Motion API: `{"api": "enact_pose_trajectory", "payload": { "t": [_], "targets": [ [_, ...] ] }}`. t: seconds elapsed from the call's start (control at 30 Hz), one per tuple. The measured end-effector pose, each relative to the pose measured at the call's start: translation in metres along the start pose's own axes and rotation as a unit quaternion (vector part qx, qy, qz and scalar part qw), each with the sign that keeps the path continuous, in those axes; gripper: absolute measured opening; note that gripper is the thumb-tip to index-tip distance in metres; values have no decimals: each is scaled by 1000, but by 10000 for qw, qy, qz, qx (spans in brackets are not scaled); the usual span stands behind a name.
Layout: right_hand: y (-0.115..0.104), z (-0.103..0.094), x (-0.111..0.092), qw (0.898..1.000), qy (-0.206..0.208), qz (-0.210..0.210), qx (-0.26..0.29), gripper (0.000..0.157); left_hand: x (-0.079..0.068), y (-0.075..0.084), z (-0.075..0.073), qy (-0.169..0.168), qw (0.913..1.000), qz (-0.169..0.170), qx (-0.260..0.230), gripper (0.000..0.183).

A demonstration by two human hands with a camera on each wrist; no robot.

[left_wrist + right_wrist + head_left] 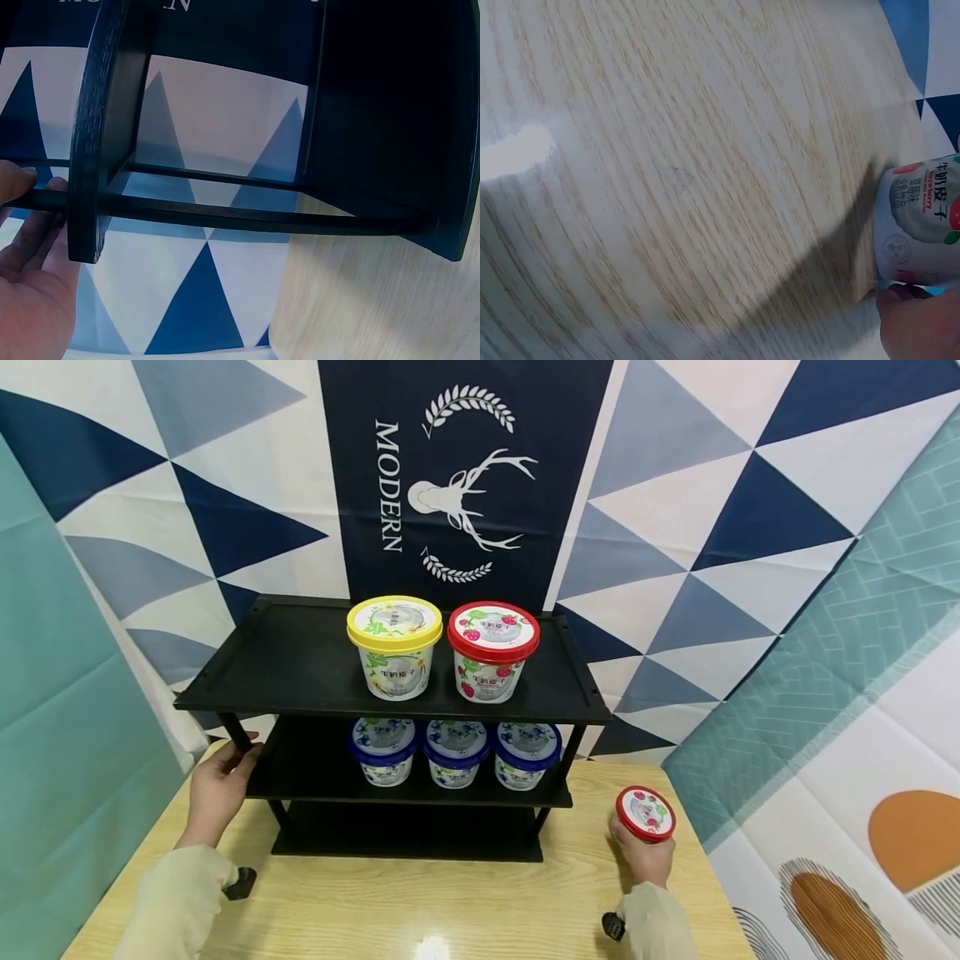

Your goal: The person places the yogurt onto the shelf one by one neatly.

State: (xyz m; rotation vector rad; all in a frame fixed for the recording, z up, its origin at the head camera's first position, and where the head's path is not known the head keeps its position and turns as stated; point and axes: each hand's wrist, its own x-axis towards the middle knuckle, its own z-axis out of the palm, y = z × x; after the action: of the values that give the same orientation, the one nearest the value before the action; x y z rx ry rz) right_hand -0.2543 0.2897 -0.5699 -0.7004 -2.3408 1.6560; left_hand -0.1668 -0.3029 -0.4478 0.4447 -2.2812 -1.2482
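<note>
My left hand (217,789) grips the left front post (235,732) of a black three-tier shelf rack (262,681). In the left wrist view, its thumb and fingers lie around the thin black bar (46,199). Off to the right of the rack, my right hand (647,857) holds a strawberry tub (646,814) with a red lid, upright over the table. The right wrist view shows the side of this white tub (922,221) at the right edge, with part of the hand (919,326) below it; most fingers are hidden.
A yellow-lidded tub (397,647) and a red-lidded tub (493,652) stand on the top shelf. Three blue-lidded tubs, one of them the middle tub (455,753), sit on the middle shelf. Patterned cloth (660,527) hangs behind the wooden table (360,906).
</note>
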Motion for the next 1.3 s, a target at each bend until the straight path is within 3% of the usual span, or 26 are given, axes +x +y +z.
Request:
{"api": "enact_pose_trajectory", "payload": {
  "t": [0.3, 0.57, 0.8, 1.3],
  "targets": [
    [5, -2, 1, 9990, 96, 351, 257, 106, -1, 3, -1, -49, 10000, -8, 21, 31],
    [9, -4, 3, 9992, 171, 62, 368, 101, 0, 3, 0, 12, 9999, 98, -35, 29],
    [13, -2, 3, 9985, 265, 62, 471, 102, 0, 2, 1, 12, 9999, 143, -66, 29],
    [3, -3, -13, 9980, 183, -255, 541, 99, 0, 1, 0, 79, 10000, 54, -12, 29]
  ]
}}
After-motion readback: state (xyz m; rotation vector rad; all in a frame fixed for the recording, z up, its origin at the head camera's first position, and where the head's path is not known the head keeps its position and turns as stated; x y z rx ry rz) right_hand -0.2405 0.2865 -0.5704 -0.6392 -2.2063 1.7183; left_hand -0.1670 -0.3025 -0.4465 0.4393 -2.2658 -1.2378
